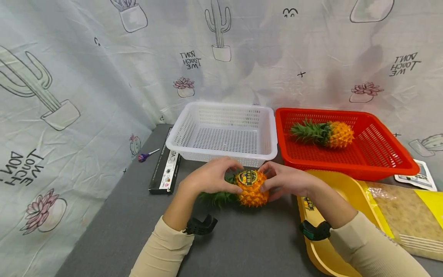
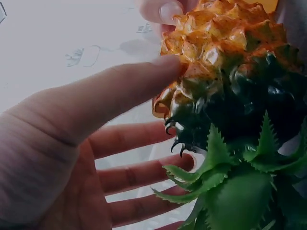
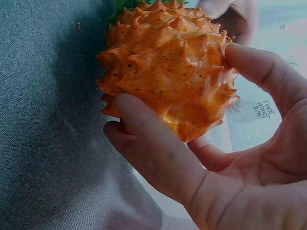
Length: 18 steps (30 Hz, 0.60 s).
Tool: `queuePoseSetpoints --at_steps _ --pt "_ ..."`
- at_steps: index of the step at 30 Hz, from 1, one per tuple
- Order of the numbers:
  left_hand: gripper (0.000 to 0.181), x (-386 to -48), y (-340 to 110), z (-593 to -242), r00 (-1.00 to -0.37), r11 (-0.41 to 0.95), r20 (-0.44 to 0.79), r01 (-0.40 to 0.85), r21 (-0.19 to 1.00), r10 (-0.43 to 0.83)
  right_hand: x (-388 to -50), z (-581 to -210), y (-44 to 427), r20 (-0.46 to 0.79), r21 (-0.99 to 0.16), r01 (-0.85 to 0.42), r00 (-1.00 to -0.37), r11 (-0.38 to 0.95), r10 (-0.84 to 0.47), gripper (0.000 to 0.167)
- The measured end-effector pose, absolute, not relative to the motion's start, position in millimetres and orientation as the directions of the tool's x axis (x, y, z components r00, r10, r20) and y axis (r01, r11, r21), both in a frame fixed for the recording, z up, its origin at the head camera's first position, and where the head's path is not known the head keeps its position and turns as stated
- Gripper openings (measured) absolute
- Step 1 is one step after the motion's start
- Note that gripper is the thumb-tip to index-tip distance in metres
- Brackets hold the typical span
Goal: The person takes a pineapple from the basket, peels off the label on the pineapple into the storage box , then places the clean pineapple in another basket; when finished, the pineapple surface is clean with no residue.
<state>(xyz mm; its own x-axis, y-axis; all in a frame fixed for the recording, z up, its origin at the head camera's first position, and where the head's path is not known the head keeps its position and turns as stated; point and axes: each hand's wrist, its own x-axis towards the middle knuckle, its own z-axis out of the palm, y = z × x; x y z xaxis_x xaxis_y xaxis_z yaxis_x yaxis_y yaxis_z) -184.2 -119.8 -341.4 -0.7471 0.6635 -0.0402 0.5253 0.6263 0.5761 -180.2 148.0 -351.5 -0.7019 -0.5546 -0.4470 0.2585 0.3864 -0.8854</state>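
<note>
A small orange pineapple (image 1: 253, 194) with green leaves lies on the grey tabletop, its crown toward the left. On its upper side is a black-and-gold label (image 1: 247, 177). My left hand (image 1: 214, 177) holds the pineapple near the crown; in the left wrist view its thumb (image 2: 120, 91) presses the spiky skin while the other fingers reach behind. At the opposite end, my right hand (image 1: 283, 179) grips the rounded base, with fingers and thumb spread around it in the right wrist view. The undersides of both grips are partly hidden.
Behind the hands stand a white basket (image 1: 221, 154) and a red basket (image 1: 346, 171) containing another pineapple (image 1: 340, 134). A yellow basin (image 1: 340, 184) sits under the right forearm, beside a yellow-edged packet (image 1: 408, 215). At left are a black box (image 1: 162, 169) and a lollipop (image 1: 142, 157).
</note>
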Motion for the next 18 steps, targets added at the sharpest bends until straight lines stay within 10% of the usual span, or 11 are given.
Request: queuePoseSetpoints --at_steps 18 --pt "0.057 -179.1 -113.0 -344.8 -0.767 0.695 -0.129 0.479 0.537 0.629 -178.8 -344.3 146.2 -0.475 -0.820 0.151 -0.718 0.553 -0.509 0.074"
